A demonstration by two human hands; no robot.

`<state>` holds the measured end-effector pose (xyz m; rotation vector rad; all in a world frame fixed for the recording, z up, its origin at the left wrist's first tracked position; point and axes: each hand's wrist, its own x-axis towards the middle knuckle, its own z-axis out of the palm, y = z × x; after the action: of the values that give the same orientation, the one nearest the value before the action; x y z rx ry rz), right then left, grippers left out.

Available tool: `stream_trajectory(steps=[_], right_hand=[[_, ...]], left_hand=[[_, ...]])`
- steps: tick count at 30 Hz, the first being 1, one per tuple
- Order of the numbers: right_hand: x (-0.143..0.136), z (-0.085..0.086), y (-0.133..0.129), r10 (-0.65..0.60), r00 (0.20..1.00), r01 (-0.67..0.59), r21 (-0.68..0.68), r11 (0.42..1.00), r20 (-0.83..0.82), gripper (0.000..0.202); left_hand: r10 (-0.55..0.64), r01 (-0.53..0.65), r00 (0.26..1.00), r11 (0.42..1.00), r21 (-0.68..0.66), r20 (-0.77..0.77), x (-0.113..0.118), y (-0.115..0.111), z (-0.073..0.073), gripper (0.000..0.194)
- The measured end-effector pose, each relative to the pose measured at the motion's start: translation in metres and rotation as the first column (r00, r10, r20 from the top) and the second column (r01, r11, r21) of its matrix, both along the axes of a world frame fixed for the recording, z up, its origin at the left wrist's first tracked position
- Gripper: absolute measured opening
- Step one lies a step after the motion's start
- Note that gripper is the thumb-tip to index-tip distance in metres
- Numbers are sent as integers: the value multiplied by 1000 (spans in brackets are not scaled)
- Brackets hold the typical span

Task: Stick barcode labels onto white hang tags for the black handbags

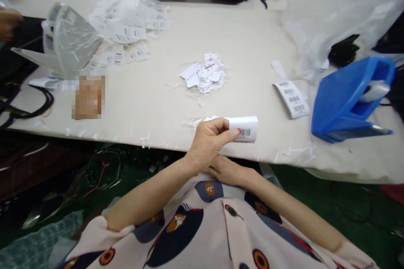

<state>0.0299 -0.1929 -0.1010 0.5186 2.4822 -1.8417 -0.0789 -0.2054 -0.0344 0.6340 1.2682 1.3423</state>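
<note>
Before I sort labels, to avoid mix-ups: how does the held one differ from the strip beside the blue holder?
The held label is in the left hand; the strip lies on the table. The held label shows one barcode, the strip four. Both are white with barcodes.

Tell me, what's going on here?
A person's left hand holds a white barcode label at the edge of the table. The right hand is below, by the lap; whether it holds anything is hidden. Small white tags lie piled beyond, with a barcode sheet and a blue plastic object to the right.
</note>
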Motion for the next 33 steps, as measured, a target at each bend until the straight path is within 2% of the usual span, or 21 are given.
stream_trajectory(steps=[2, 3, 4, 5, 6, 7, 8, 9, 13, 16, 17, 18, 20, 21, 22, 24, 26, 27, 28, 30, 33], right_hand=[[37, 18, 11, 32, 997, -30, -31, 999, 64, 22], [55, 26, 15, -14, 994, 20, -64, 998, 104, 23], [71, 32, 18, -97, 985, 112, -107, 988, 140, 22], [86, 37, 21, -246, 954, 270, -133, 954, 171, 23], [97, 39, 23, -415, 891, 441, -141, 886, 182, 24], [104, 40, 25, -571, 803, 593, -141, 793, 171, 25], [107, 40, 26, -691, 709, 705, -139, 695, 140, 25], [106, 40, 28, -762, 640, 767, -147, 625, 99, 25], [77, 38, 32, -839, 543, 806, -267, 529, -23, 20], [58, 38, 36, -902, 423, 838, -340, 426, -87, 23], [56, 38, 38, -902, 419, 838, -340, 427, -101, 24], [56, 39, 40, -886, 449, 828, -321, 460, -113, 24], [61, 42, 45, -796, 592, 764, -228, 604, -125, 20], [64, 45, 48, -720, 684, 700, -170, 694, -121, 17], [67, 49, 51, -624, 773, 614, -115, 781, -114, 14], [72, 57, 58, -420, 902, 417, -47, 908, -96, 11], [74, 65, 63, -288, 953, 286, -32, 958, -96, 13], [74, 68, 65, -264, 959, 263, -23, 964, -102, 14], [74, 70, 67, -260, 960, 261, -10, 965, -107, 14], [74, 72, 71, -276, 954, 281, 23, 959, -115, 16], [74, 69, 76, -286, 949, 299, 90, 950, -135, 15]], left_hand=[[25, -24, 997, 1000, -2, 72, 2, 0, -5, 12], [35, -34, 994, 999, -9, 102, 3, 0, -8, 13], [44, -42, 991, 999, -20, 129, 4, 1, -10, 13], [46, -42, 987, 999, -34, 155, 5, 2, -11, 13], [41, -32, 983, 998, -50, 179, 7, 3, -12, 13], [27, -14, 979, 998, -65, 201, 9, 4, -13, 13], [9, 8, 975, 997, -78, 220, 11, 5, -14, 13], [-9, 31, 972, 996, -88, 236, 14, 5, -14, 13], [-83, 111, 964, 989, -100, 251, 24, 6, -16, 24], [-89, 112, 977, 987, -112, 192, 25, 3, -20, 27], [-56, 72, 989, 991, -115, 134, 23, 2, -21, 28], [-7, 11, 999, 995, -103, 44, 19, 2, -21, 30], [95, -97, 976, 995, -4, -198, 8, 4, -17, 41], [103, -86, 945, 994, 68, -309, 1, 6, -13, 48], [52, -4, 918, 992, 123, -393, -4, 9, -9, 52], [-210, 303, 867, 942, 143, -453, -13, 14, 0, 50], [-516, 574, 786, 814, 91, -340, -15, 18, 3, 40], [-610, 639, 756, 766, 68, -239, -13, 19, 2, 36], [-656, 665, 744, 745, 49, -127, -11, 18, 0, 33], [-649, 650, 758, 760, 10, 69, -3, 15, -7, 28], [-571, 593, 788, 805, -33, 229, 8, 8, -18, 24]])
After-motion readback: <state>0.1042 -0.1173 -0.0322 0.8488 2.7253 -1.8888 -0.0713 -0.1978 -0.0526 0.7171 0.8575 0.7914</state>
